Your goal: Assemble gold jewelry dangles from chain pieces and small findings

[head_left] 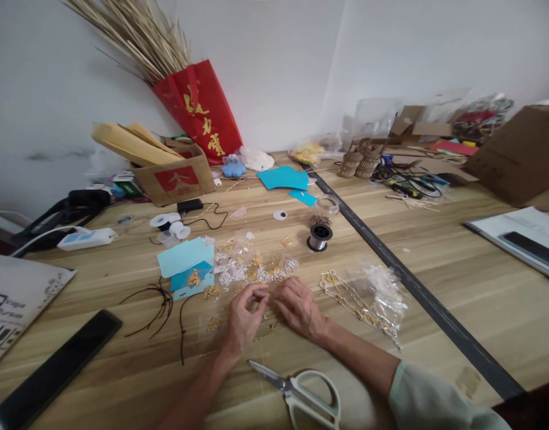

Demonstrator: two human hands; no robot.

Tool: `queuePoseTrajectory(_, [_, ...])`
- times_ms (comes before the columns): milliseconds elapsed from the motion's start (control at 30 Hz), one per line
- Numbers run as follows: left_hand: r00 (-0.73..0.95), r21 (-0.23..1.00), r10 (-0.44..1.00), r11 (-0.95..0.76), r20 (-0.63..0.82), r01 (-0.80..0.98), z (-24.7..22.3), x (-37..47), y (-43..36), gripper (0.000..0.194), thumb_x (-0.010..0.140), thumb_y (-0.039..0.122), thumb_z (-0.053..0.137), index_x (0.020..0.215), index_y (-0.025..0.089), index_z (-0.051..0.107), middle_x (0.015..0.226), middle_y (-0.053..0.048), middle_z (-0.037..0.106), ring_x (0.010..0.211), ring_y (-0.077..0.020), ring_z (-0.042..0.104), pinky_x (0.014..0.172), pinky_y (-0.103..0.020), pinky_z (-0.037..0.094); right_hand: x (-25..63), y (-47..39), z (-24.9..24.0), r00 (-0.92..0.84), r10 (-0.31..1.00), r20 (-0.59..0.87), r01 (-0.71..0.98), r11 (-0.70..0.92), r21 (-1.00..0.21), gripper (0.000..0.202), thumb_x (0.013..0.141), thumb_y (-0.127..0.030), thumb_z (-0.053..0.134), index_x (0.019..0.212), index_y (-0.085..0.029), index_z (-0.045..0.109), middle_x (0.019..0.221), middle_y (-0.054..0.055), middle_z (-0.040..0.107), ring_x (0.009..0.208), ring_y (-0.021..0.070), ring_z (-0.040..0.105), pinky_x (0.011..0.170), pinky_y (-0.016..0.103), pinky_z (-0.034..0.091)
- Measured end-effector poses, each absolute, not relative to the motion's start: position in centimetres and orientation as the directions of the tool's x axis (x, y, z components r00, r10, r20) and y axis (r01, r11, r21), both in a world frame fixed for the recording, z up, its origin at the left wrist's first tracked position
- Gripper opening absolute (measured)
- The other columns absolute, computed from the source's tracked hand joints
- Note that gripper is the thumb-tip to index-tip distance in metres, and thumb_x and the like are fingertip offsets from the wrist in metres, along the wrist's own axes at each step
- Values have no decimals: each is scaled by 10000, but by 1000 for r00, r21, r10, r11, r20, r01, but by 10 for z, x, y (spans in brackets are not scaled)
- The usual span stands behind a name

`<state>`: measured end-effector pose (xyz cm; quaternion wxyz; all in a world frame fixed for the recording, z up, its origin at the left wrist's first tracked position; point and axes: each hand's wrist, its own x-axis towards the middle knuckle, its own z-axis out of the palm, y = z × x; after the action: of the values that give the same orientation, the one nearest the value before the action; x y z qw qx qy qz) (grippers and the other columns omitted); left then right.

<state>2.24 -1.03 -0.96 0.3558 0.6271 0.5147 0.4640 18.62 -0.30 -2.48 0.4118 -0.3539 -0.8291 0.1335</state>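
My left hand is closed in a pinch near the middle of the table, thumb and forefinger together; what lies between them is too small to make out. Close beside it, my right hand has its fingers bent and pressed together at the same spot, their tips partly hidden. A thin chain with small beads lies under and between the hands. Just beyond them spread gold and silver jewelry findings in small clear bags. White-handled scissors lie partly spread nearer to me. Finished-looking chains rest to the right.
A wire spool and a jar of beads stand behind the findings. Blue cards and black cord are on the left, with a dark phone-like slab. A cardboard box and red bag stand at the back.
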Motion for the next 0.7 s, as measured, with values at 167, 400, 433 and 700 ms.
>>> queuePoseTrajectory(167, [48,924,977,-214,210,317,-11,23,-9,164,753,159,580,904,170,645,734,-17,684,706,-151,658,706,-260,541,187,-2,-24,-411,714,567,480,698,-531,128,914,-179,445,902,-196,571,850,64,603,804,194,505,743,352,407])
queuePoseTrajectory(400, [172,738,920,-386,352,553,-13,20,2,227,755,80,538,901,193,670,853,-45,681,814,-192,621,745,-326,523,188,3,-29,-278,794,541,500,601,-624,139,912,-194,441,839,-193,559,796,56,577,767,189,502,711,332,419])
queuePoseTrajectory(433, [209,675,903,-421,376,606,-14,19,4,226,753,67,542,885,193,675,867,-50,671,847,-205,599,763,-345,512,188,4,-30,-251,807,534,495,582,-646,130,908,-194,446,837,-193,554,790,53,574,762,188,503,704,327,418])
queuePoseTrajectory(700, [429,355,826,-550,366,756,-15,23,5,171,855,127,516,802,193,664,818,-55,591,848,-223,490,753,-378,445,188,5,-28,-151,868,472,439,487,-755,104,886,-197,471,817,-191,548,772,42,581,748,178,523,682,305,425])
